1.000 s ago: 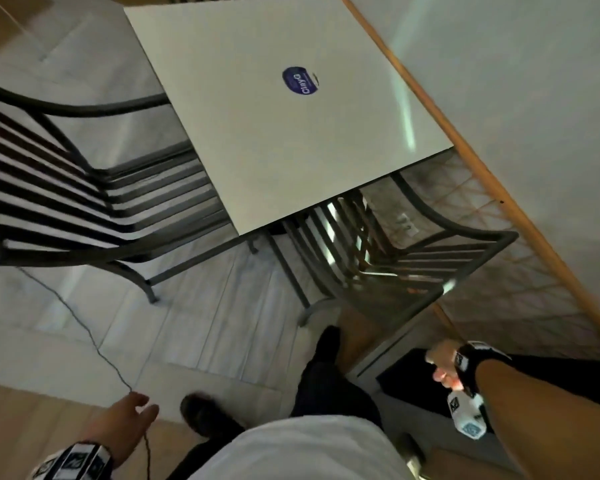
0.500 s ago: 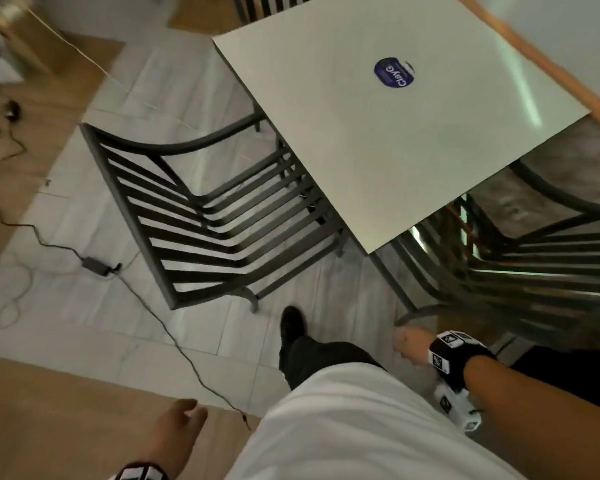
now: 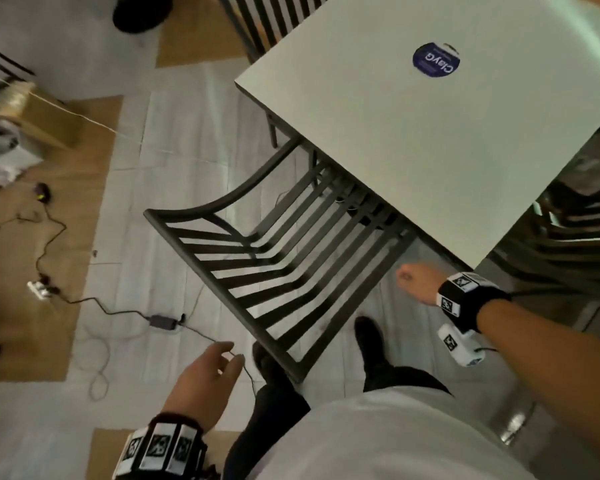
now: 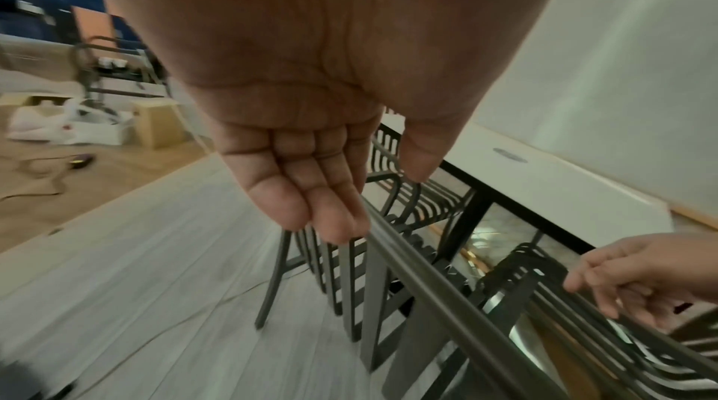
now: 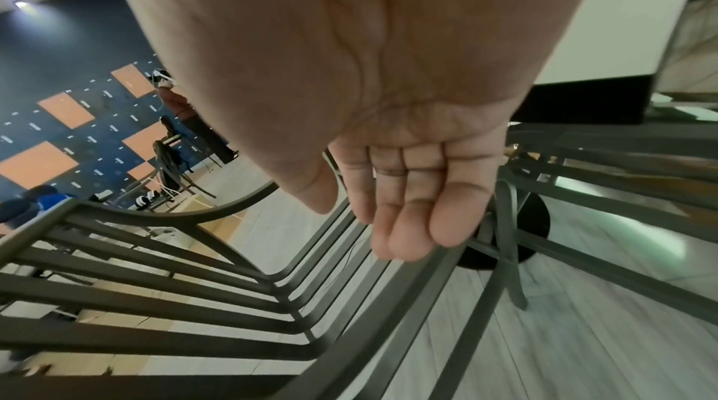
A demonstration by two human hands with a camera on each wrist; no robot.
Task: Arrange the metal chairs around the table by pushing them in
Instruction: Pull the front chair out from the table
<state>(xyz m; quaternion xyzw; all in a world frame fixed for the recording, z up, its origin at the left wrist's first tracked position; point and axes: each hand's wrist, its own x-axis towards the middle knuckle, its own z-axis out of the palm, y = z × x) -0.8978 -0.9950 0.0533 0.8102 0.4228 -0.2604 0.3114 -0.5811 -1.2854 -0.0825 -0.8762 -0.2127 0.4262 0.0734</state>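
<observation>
**Head view: both hands loose near the slatted chair, holding nothing**

Head view, nearest first: the left hand (image 3: 205,375) hangs low beside the back rail of the metal chair (image 3: 274,268), on the side away from the surface, fingers relaxed and slightly spread, gripping nothing. In the left wrist view its fingertips (image 4: 338,228) sit right by the chair's top rail (image 4: 439,293); whether they touch it I cannot tell. The right hand (image 3: 416,280) hovers at the other side of the chair, next to the seat's side bar and just below the near corner of the surface (image 3: 413,140). Its fingers curl loosely in the head view, and the right wrist view shows them (image 5: 411,231) relaxed and close together above the seat slats, clasping nothing.

The metal chair stands at an angle to the surface, its seat front tucked under the white top's edge while the backrest and most of the seat stick out toward the person's legs. A second dark chair (image 3: 575,251) sits beyond the chair's right side, partly under the surface. A round blue sticker (image 3: 436,59) lies on the top, farther from the chair. Left of the chair, on the floor, a power adapter (image 3: 161,321) and its cables trail away. Past the surface's far corner, a third chair back (image 3: 274,19) shows.
</observation>
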